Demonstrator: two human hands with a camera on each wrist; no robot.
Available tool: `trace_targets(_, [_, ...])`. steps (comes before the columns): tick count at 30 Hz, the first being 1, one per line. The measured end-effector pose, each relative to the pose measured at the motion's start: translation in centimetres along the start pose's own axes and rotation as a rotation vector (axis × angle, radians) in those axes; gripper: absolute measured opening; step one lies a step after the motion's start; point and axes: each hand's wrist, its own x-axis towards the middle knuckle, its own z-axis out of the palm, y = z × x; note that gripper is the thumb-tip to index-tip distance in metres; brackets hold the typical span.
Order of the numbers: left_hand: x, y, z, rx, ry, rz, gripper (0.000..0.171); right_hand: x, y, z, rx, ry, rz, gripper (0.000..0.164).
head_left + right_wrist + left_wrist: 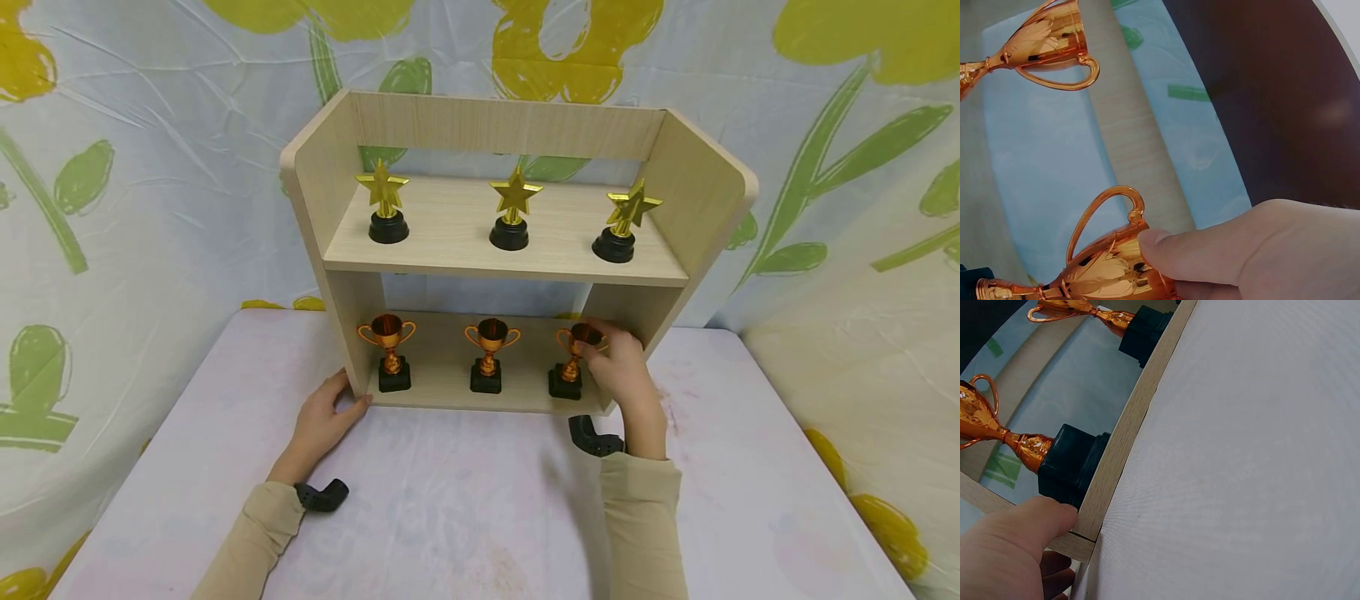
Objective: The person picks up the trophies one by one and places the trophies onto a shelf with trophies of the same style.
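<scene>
A two-tier wooden shelf (495, 271) stands on the table. On its lower tier is a row of three copper-coloured trophy cups with black bases: a left cup (390, 333), a middle cup (491, 337) and a right cup (567, 382). My right hand (622, 371) grips the right cup by its bowl; the thumb (1172, 253) presses on the rim in the right wrist view. At the shelf's lower left corner, my left hand (322, 421) holds the side panel, its thumb (1041, 519) in front and the fingers round the outside.
Three gold star trophies stand on the upper tier: one at left (388, 227), one in the middle (510, 233), one at right (613, 246). A flower-printed cloth (187, 167) hangs behind the shelf. The white-covered table (450, 508) extends in front.
</scene>
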Motion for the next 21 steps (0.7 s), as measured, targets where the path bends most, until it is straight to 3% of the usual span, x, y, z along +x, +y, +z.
trace_targets(14, [0.07,-0.2,0.34,0.002,0.019,0.008,0.054,0.0,-0.11,0.01,-0.039,0.005,-0.013,0.044])
trace_targets(21, [0.31,-0.25,-0.09,-0.014,-0.031,0.012,0.057,-0.06,-0.19,-0.07,-0.052,0.02,-0.091,0.04])
